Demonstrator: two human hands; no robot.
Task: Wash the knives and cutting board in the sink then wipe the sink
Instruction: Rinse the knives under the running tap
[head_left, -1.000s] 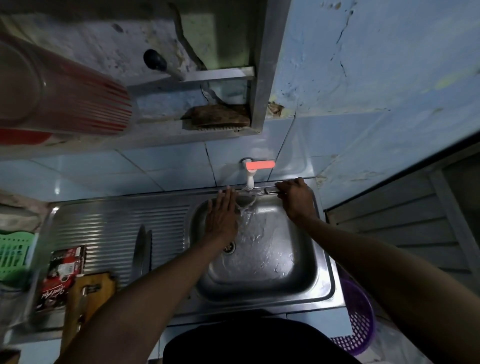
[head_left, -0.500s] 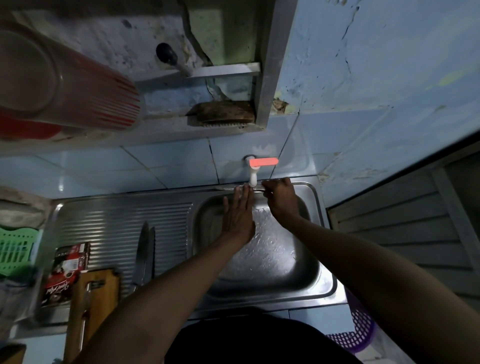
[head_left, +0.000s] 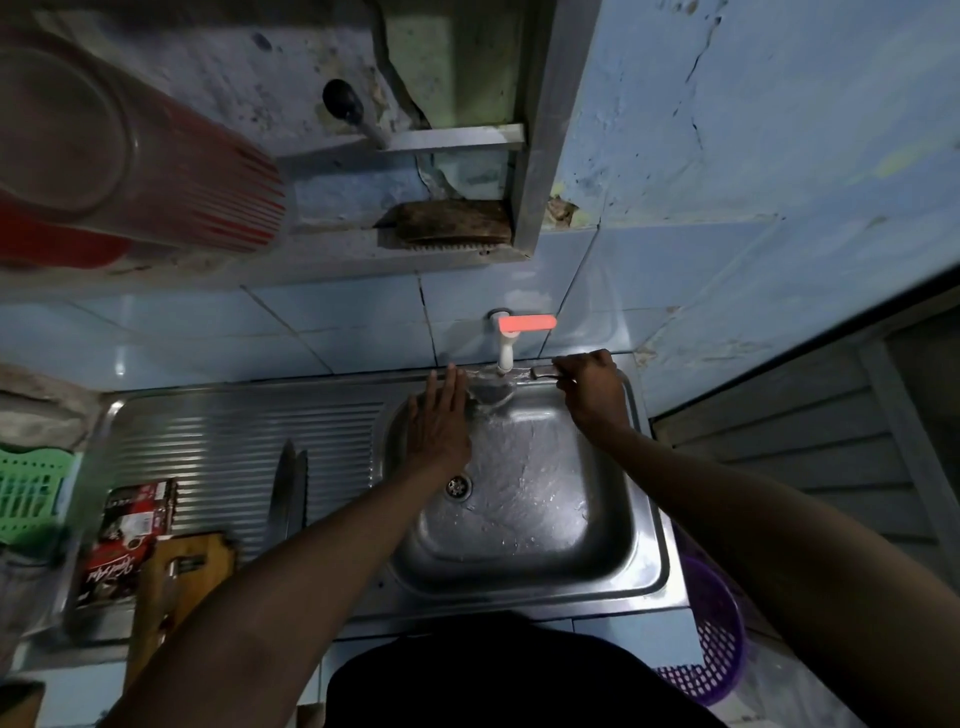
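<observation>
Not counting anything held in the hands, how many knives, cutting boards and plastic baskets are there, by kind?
knives: 2
cutting board: 1
baskets: 2, the green basket and the purple basket
Total: 5

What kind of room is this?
Most likely a home kitchen. A steel sink with a ribbed draining board sits under a wall tap with water running, and knives and a wooden cutting board wait beside it.

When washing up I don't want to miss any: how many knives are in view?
3. One knife and a second knife lie side by side on the drainboard; a third knife seems held in the right hand under the tap. More may be hidden.
</observation>
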